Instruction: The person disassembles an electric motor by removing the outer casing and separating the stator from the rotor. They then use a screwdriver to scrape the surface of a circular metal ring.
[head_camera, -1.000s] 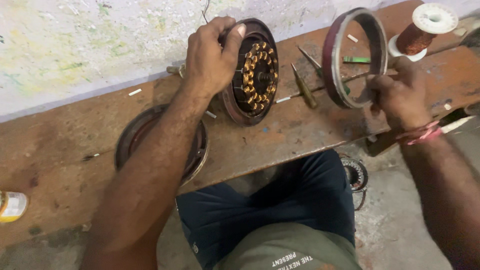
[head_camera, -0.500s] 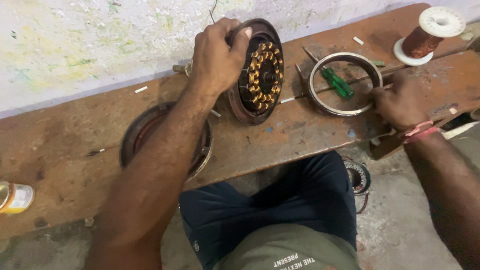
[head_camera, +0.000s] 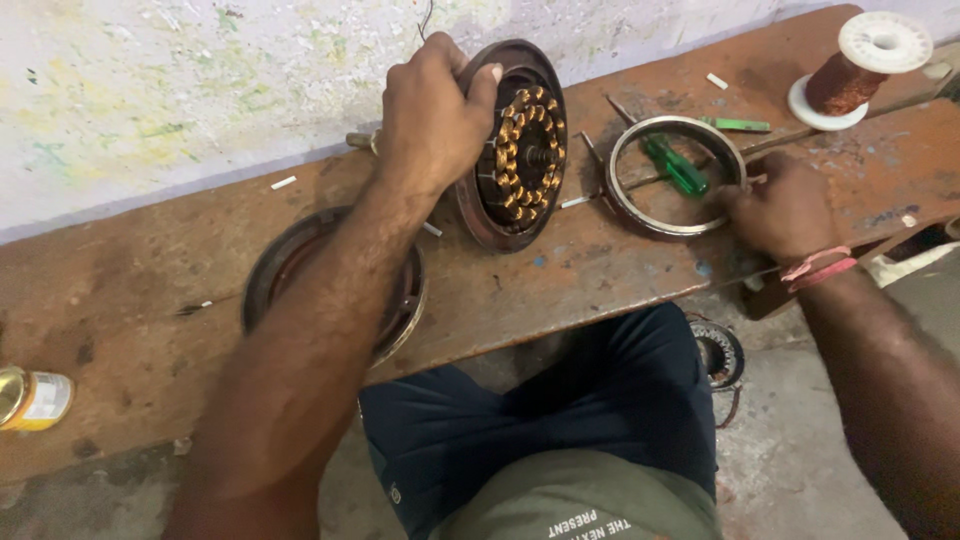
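My left hand (head_camera: 432, 110) grips the top rim of a round fan motor (head_camera: 520, 150) with copper coils, held on edge on the wooden bench (head_camera: 600, 270). My right hand (head_camera: 780, 205) rests on the bench at the right edge of a metal ring (head_camera: 625, 205), fingers curled against the ring, which lies flat. A green-handled screwdriver (head_camera: 680, 170) lies inside the ring. Whether the fingers still pinch the ring is unclear.
A dark round motor cover (head_camera: 270, 270) lies on the bench under my left forearm. A spool of copper wire (head_camera: 850, 70) stands at the far right. A small can (head_camera: 30, 398) sits at the left edge. Another wound motor part (head_camera: 722, 352) lies on the floor.
My right hand has lowered the metal ring from upright to flat on the bench, around the green screwdriver. The left hand keeps holding the motor on edge.
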